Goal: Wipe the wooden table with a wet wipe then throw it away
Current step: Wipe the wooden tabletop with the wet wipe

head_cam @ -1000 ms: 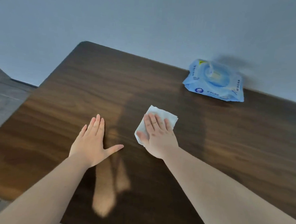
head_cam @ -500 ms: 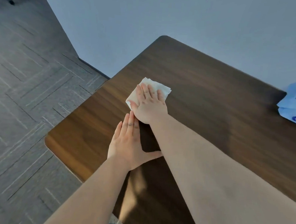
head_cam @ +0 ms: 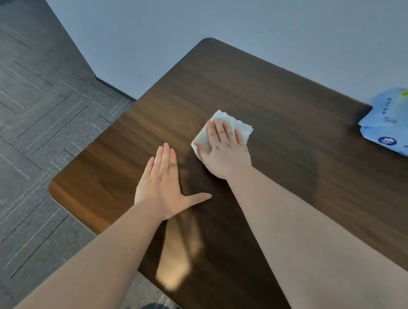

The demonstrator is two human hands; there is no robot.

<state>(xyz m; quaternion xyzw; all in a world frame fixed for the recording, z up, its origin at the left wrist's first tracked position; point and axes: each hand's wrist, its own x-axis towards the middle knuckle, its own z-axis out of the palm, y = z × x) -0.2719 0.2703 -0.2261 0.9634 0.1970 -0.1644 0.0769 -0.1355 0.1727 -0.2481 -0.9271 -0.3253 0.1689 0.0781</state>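
A white wet wipe (head_cam: 238, 125) lies flat on the dark wooden table (head_cam: 284, 106), near its left part. My right hand (head_cam: 224, 150) presses down on the wipe with flat fingers, covering its lower half. My left hand (head_cam: 165, 187) rests palm down on the table just left of and nearer than the right hand, fingers together, thumb spread, holding nothing. A faint damp streak shows on the wood right of the wipe.
A blue pack of wet wipes (head_cam: 398, 125) lies at the table's far right, cut off by the frame edge. A grey wall (head_cam: 207, 11) stands behind the table. Dark grey patterned floor (head_cam: 33, 120) lies left of the table's rounded corners.
My right hand slid the wipe left across the table, then back to the right a little, away from the left edge. The view swung left; my left hand stayed planted.
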